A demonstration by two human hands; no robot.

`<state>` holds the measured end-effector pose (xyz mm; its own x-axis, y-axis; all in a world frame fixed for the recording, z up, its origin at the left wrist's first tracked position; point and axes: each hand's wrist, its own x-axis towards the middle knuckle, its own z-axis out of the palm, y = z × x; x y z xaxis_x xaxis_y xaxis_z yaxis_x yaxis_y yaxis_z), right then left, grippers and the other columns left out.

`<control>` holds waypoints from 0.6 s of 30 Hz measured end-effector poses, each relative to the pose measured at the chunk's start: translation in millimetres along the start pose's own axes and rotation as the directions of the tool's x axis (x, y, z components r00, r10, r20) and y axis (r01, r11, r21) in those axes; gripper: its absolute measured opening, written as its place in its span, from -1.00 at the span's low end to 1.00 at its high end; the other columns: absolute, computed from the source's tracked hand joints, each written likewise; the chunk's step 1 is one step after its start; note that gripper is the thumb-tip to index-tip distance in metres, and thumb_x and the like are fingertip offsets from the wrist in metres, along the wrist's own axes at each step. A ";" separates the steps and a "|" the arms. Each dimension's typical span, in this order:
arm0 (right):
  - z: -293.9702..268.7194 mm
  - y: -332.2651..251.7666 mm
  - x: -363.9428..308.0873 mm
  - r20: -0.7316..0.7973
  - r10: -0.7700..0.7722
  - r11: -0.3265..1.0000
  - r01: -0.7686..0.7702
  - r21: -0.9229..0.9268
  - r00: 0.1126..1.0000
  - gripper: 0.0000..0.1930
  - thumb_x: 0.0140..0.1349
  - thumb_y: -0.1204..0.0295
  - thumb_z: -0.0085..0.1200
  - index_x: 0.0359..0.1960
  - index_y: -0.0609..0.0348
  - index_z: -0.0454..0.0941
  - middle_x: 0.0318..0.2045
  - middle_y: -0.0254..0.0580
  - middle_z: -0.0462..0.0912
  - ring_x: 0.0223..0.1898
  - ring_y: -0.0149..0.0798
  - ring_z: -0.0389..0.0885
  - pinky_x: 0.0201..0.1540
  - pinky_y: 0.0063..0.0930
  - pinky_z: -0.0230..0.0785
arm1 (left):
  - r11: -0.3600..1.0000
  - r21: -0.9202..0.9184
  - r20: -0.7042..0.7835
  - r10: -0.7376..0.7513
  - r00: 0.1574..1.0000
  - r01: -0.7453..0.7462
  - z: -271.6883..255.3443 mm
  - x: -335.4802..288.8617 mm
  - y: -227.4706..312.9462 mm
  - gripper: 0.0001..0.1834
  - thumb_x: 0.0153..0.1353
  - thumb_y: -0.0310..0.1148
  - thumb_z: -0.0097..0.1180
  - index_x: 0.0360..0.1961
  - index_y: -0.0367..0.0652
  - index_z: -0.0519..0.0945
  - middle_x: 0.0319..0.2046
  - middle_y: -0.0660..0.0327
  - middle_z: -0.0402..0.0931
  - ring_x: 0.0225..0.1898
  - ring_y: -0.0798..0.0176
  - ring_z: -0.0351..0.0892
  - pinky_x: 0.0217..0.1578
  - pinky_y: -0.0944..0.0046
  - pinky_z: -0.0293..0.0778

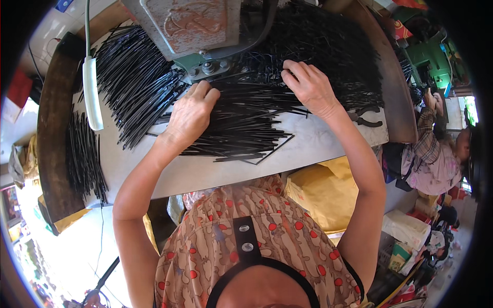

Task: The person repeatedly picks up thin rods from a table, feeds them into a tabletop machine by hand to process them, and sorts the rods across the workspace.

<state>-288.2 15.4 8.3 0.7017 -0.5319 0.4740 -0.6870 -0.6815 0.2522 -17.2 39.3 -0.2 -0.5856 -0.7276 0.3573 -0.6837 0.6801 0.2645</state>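
Observation:
Thin black strips (241,118) lie heaped over the pale tabletop (328,138), directly in front of a press-like machine (190,25) with bolts at its lower end. My left hand (192,113) is closed beside the machine's base, its fingertips curled down out of sight. Farther right, my right hand (312,88) has thumb and fingers drawn together over the edge of a tangled black pile (328,46). What either hand pinches is hidden or too fine to make out. Another bundle of black strips (133,82) fans out left of the machine.
A white tube lamp (92,95) hangs at the left. Dark-handled pliers (367,117) lie by the right table edge. Wooden boards (56,133) wall the table's sides. More strips (84,154) rest far left. A yellow sack (326,195) sits below the table; another person (436,159) works at right.

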 end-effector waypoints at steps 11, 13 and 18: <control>-4.3 -38.7 38.1 0.163 0.334 0.843 -0.372 0.389 0.928 -0.86 0.05 0.44 0.03 -0.32 0.13 0.48 -0.55 -0.20 0.49 -0.58 -0.08 0.49 -0.47 -0.42 0.39 | 0.950 -0.171 -0.136 -0.286 0.949 0.262 -23.2 1.2 -4.8 -0.83 0.04 -0.55 -0.02 -0.30 -0.20 0.51 -0.56 0.08 0.36 -0.54 0.01 0.39 -0.50 0.20 0.32; 8.9 -46.4 45.3 0.118 0.359 0.708 -0.353 0.612 0.926 -0.86 0.07 0.40 0.02 -0.36 0.17 0.52 -0.63 -0.18 0.50 -0.62 -0.17 0.49 -0.52 -0.47 0.35 | 0.948 0.007 -0.199 -0.310 0.930 0.317 -22.3 1.4 -8.3 -0.85 0.06 -0.50 -0.01 -0.31 -0.18 0.52 -0.58 0.09 0.34 -0.56 0.02 0.38 -0.52 0.20 0.31; 20.8 -56.8 70.4 0.560 0.414 -0.066 -0.590 0.805 0.718 -0.83 0.09 0.44 0.01 -0.42 0.33 0.52 -0.71 -0.36 0.43 -0.72 -0.60 0.27 -0.69 -0.70 0.08 | 0.940 0.241 -0.257 -0.178 0.950 0.241 -23.9 5.1 -12.8 -0.95 0.00 -0.52 0.00 -0.46 -0.22 0.49 -0.58 0.15 0.37 -0.48 0.09 0.32 -0.46 0.18 0.28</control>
<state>-195.9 6.2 9.8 0.3252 -0.9452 -0.0274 -0.2165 -0.0462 -0.9752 -1.0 29.0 19.7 -0.3231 -0.7891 0.5224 -0.8890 0.4424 0.1184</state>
